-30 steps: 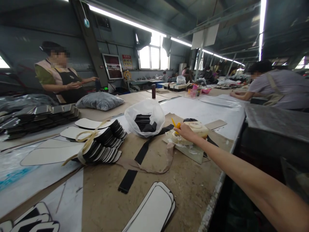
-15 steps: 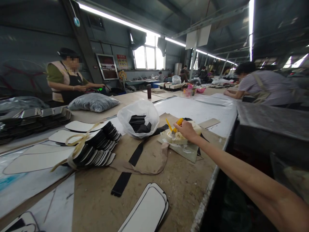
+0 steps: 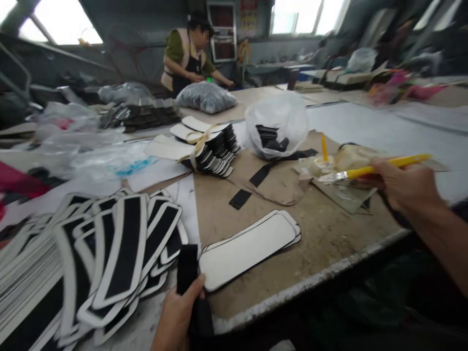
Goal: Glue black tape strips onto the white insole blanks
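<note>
My right hand (image 3: 411,187) is closed round a yellow-handled brush (image 3: 360,171), its pale bristle end pointing left. Behind the brush lies a cream-coloured glue container (image 3: 353,155) on a plastic sheet, and a second yellow stick (image 3: 324,147) stands up beside it. At the near edge my left hand (image 3: 177,312) pinches a black strip (image 3: 187,268) between thumb and fingers. Touching or just beside those fingers are a few white, rounded panels (image 3: 250,248), stacked slightly askew on the brown board (image 3: 321,243).
Many black panels with white borders (image 3: 122,248) are heaped at left. Tied bundles of white pieces (image 3: 214,148) and a clear bag (image 3: 292,122) of black strips stand further back. Short black pieces (image 3: 240,199) lie on the board. A co-worker (image 3: 186,56) stands across the table.
The view has swung left and down. My right hand has lifted the brush away from the glue. My left hand, out of view before, now shows with a black strip.
</note>
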Motion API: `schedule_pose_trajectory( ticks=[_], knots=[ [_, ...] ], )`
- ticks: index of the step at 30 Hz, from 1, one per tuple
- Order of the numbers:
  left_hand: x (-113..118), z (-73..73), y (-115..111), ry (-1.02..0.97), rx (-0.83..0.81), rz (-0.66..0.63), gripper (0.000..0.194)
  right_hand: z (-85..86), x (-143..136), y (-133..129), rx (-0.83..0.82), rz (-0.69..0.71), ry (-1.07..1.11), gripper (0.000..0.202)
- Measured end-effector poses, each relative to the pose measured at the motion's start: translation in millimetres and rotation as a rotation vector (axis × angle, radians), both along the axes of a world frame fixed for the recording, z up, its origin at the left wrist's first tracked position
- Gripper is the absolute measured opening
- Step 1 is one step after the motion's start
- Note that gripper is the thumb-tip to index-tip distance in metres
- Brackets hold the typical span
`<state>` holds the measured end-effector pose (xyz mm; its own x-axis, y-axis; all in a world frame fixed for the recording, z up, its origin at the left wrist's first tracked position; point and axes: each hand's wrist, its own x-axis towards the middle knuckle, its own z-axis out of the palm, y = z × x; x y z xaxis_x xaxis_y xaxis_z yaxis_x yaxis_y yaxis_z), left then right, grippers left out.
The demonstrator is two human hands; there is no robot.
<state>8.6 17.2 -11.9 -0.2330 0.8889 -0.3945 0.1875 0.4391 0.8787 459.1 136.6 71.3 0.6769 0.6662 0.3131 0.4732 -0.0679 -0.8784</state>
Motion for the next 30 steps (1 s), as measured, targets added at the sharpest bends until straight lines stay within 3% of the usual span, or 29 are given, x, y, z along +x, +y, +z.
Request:
schedule_pose_trajectory(
  ticks=[2, 5, 9, 12, 16, 21, 30],
  knots=[
    [0.0, 0.6, -1.3, -0.054, -0.043, 0.062, 0.036, -9.9, -39.3, -19.1, 0.045, 0.158, 0.27, 0.023],
    [7.6, 1.2, 12.7, -0.189, -0.077, 0.049, 0.037, -27.7, -116.2, -49.6, 0.001, 0.372, 0.553, 0.021],
    [12.9, 0.9, 22.5, -0.231, -0.066, 0.001, 0.039, -49.2, -204.9, -68.6, -0.094, 0.61, 0.657, 0.025],
    [10.2, -0.7, 19.6, -0.261, -0.038, -0.037, 0.037, -59.2, -237.8, -68.8, -0.136, 0.668, 0.675, 0.029],
    [7.1, -3.9, 17.4, -0.278, -0.014, -0.036, 0.033, -63.7, -251.9, -67.8, -0.193, 0.685, 0.634, 0.032],
    [6.9, -6.1, 18.4, -0.255, -0.001, -0.033, 0.032, -58.7, -249.5, -70.3, -0.193, 0.627, 0.434, 0.031],
    [9.3, -10.7, 15.8, -0.201, -0.044, 0.02, 0.036, -58.1, -200.6, -74.0, -0.11, 0.46, -0.093, 0.025]
  ],
)
